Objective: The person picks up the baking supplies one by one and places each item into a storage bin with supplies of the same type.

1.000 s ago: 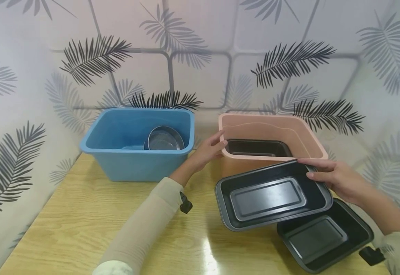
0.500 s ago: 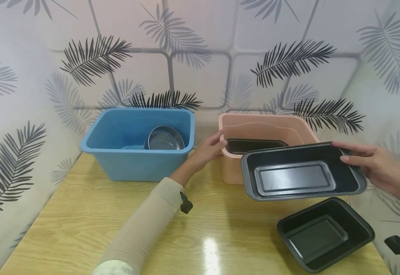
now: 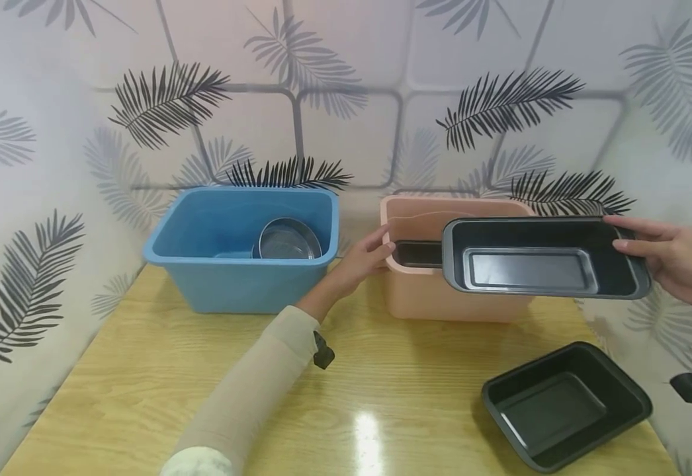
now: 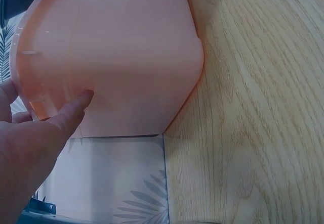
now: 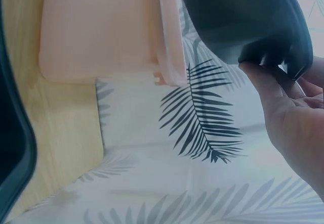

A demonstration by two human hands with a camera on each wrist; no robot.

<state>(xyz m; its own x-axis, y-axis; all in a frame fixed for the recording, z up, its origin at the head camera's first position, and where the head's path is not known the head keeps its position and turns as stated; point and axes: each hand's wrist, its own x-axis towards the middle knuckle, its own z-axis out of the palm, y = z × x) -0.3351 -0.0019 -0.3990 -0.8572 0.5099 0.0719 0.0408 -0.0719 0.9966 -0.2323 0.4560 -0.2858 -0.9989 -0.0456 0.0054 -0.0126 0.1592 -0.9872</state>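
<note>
My right hand (image 3: 676, 261) pinches a dark loaf pan (image 3: 530, 268) by its right end, thumb on one side and fingers on the other. The pan hangs in the air over the front right of the pink bin (image 3: 441, 301), its inside facing the head camera. My left hand (image 3: 359, 264) grips the bin at its left rim; the left wrist view shows a digit along the outer wall and fingers (image 4: 7, 95) at the rim. Another dark pan (image 3: 414, 254) lies inside the bin, partly hidden. A further dark loaf pan (image 3: 566, 406) rests on the table at the front right.
A blue bin (image 3: 239, 284) stands at the back left, with round metal pans (image 3: 289, 239) in its right part. Both bins stand on a wooden table (image 3: 143, 390). A leaf-patterned covering (image 3: 346, 66) rises behind the table and at its sides.
My right hand has lifted the loaf pan up and to the right, away from the one on the table, and levelled it. My left hand has stayed at the pink bin.
</note>
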